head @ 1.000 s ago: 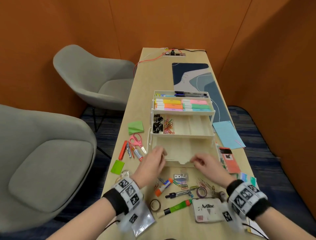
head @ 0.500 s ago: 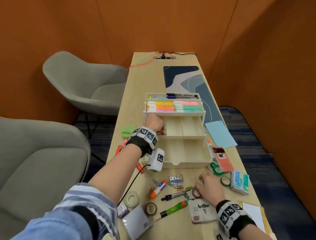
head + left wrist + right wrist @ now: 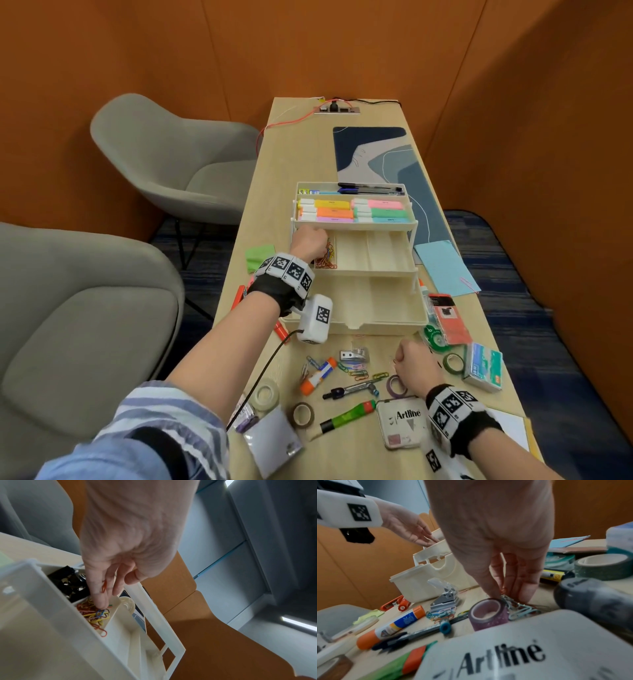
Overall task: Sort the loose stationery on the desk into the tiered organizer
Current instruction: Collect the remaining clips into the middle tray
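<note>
wooden table [image 3: 301, 164] carrying a cream tiered organizer [image 3: 354, 301], its trays stepped open. middle tray: left hand [image 3: 308, 241] reaches in, fingers [image 3: 100, 597] loosely spread and pointing down, one orange paper clip [image 3: 104, 586] lying against them, above a compartment heaped with coloured paper clips [image 3: 94, 614]. near the table's front edge: right hand [image 3: 412, 365], fingers [image 3: 527, 586] drawn together, pinching loose paper clips [image 3: 519, 608] just beside a purple tape roll [image 3: 488, 613].
</note>
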### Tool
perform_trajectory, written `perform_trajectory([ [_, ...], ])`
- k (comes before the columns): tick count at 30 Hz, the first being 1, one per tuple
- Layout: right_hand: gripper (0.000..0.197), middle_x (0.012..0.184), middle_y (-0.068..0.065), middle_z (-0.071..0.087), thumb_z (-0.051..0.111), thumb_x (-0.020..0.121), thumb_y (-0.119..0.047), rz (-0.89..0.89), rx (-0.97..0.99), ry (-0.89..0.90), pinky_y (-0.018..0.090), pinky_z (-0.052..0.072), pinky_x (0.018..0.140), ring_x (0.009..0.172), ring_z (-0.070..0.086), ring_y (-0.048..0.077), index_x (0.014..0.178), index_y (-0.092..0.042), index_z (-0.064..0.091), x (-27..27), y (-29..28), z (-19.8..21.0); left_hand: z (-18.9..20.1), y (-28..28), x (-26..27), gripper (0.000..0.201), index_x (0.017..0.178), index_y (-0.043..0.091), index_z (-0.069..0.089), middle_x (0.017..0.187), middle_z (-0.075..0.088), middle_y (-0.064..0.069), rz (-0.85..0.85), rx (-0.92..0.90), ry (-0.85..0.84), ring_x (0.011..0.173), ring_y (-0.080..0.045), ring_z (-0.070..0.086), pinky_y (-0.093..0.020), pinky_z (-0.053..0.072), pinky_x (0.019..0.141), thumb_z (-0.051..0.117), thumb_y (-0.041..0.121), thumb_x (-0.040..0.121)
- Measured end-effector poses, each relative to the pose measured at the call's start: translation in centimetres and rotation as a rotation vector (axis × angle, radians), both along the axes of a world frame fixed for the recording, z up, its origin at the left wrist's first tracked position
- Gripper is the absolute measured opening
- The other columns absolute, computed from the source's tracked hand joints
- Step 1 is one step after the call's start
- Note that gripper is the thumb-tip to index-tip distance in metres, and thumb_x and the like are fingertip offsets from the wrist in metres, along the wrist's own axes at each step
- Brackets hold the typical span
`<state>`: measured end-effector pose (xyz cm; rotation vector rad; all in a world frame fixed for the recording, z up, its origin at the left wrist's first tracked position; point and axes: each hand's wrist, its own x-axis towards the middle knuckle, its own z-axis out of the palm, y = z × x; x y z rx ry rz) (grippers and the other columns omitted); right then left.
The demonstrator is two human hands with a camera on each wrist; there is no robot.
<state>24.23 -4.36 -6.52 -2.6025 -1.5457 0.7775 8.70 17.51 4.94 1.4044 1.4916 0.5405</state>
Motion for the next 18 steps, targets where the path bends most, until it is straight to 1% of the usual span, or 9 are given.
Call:
perform_trajectory([
  [2, 0.012, 0.1, 0.009, 0.062, 0.047, 0.085, -0.003, 0.06, -0.02, -0.016, 0.03, 0.048, 0.073, 0.088, 0.06, 0.024, 0.084, -0.014, 0.051, 0.0, 0.0, -0.1, -0.3, 0.2, -0.2, 0.022, 0.093, 0.005, 0.058, 0.104, 0.066, -0.021, 0.017, 0.011, -0.005, 0.091, -0.03, 0.066, -0.046, 0.055, 0.088, 0.037, 0.01, 0.093],
  [4, 0.012, 0.107, 0.011, 0.057, 0.047, 0.087, -0.005, 0.123, -0.025, -0.037, 0.03, 0.049, 0.076, 0.089, 0.061, 0.024, 0.094, -0.009, 0.056, -0.2, -0.1, -0.3, -0.6, 0.3, -0.4, 0.023, 0.09, 0.006, 0.062, 0.101, 0.067, -0.019, 0.005, 0.034, -0.006, 0.085, -0.027, 0.063, -0.047, 0.054, 0.089, 0.039, 0.011, 0.091],
  [7, 0.02, 0.116, 0.012, 0.049, 0.05, 0.089, -0.006, 0.182, -0.007, -0.079, 0.029, 0.048, 0.079, 0.092, 0.06, 0.025, 0.108, -0.005, 0.055, -0.4, -0.3, -0.5, -0.3, -0.4, -0.9, 0.025, 0.086, 0.013, 0.062, 0.107, 0.066, -0.017, -0.051, 0.071, 0.004, 0.101, -0.03, 0.062, -0.045, 0.05, 0.094, 0.038, 0.012, 0.094],
  [10, 0.023, 0.115, 0.01, 0.049, 0.048, 0.09, 0.0, 0.237, 0.019, -0.128, 0.027, 0.048, 0.078, 0.093, 0.059, 0.023, 0.11, -0.007, 0.053, -0.5, -0.5, -0.4, 0.1, -1.5, -1.4, 0.033, 0.113, 0.01, 0.066, 0.12, 0.064, -0.007, -0.105, 0.176, 0.063, 0.11, -0.023, 0.059, -0.037, 0.046, 0.1, 0.039, 0.011, 0.094],
  [12, 0.024, 0.113, 0.009, 0.05, 0.046, 0.089, 0.002, 0.268, 0.042, -0.141, 0.027, 0.045, 0.074, 0.092, 0.058, 0.023, 0.111, -0.008, 0.052, -0.4, -0.6, -0.3, 0.1, -3.3, -1.7, 0.032, 0.117, 0.013, 0.064, 0.118, 0.065, -0.002, -0.134, 0.342, 0.149, 0.104, -0.018, 0.06, -0.035, 0.048, 0.096, 0.042, 0.01, 0.094],
  [13, 0.023, 0.112, 0.009, 0.051, 0.046, 0.09, 0.001, 0.273, 0.051, -0.139, 0.027, 0.045, 0.072, 0.091, 0.058, 0.023, 0.11, -0.009, 0.052, -0.3, -0.6, -0.3, -0.2, -4.7, -1.9, 0.029, 0.115, 0.014, 0.064, 0.114, 0.065, -0.001, -0.185, 0.443, 0.196, 0.101, -0.016, 0.06, -0.034, 0.049, 0.093, 0.044, 0.011, 0.094],
  [15, 0.017, 0.11, 0.009, 0.053, 0.047, 0.092, -0.006, 0.26, 0.079, -0.126, 0.028, 0.045, 0.072, 0.09, 0.059, 0.024, 0.106, -0.009, 0.055, -0.1, -0.6, -0.3, -1.8, -8.1, -2.3, 0.024, 0.115, 0.016, 0.061, 0.111, 0.061, 0.001, -0.433, 0.648, 0.326, 0.102, -0.015, 0.056, -0.032, 0.047, 0.092, 0.048, 0.018, 0.094],
  [17, 0.017, 0.108, 0.008, 0.054, 0.05, 0.091, -0.013, 0.243, 0.118, -0.091, 0.03, 0.046, 0.075, 0.091, 0.058, 0.024, 0.106, -0.01, 0.058, 0.0, -0.7, -0.3, -3.9, -11.2, -2.5, 0.03, 0.121, 0.019, 0.056, 0.116, 0.055, 0.001, -0.726, 0.746, 0.486, 0.108, -0.016, 0.049, -0.032, 0.04, 0.095, 0.051, 0.029, 0.094],
  [18, 0.02, 0.108, 0.007, 0.053, 0.051, 0.091, -0.015, 0.243, 0.136, -0.078, 0.031, 0.047, 0.077, 0.091, 0.058, 0.024, 0.108, -0.01, 0.059, 0.0, -0.8, -0.4, -5.0, -12.0, -2.4, 0.034, 0.125, 0.02, 0.053, 0.117, 0.052, 0.001, -0.809, 0.758, 0.558, 0.108, -0.016, 0.046, -0.032, 0.038, 0.095, 0.052, 0.033, 0.094],
])
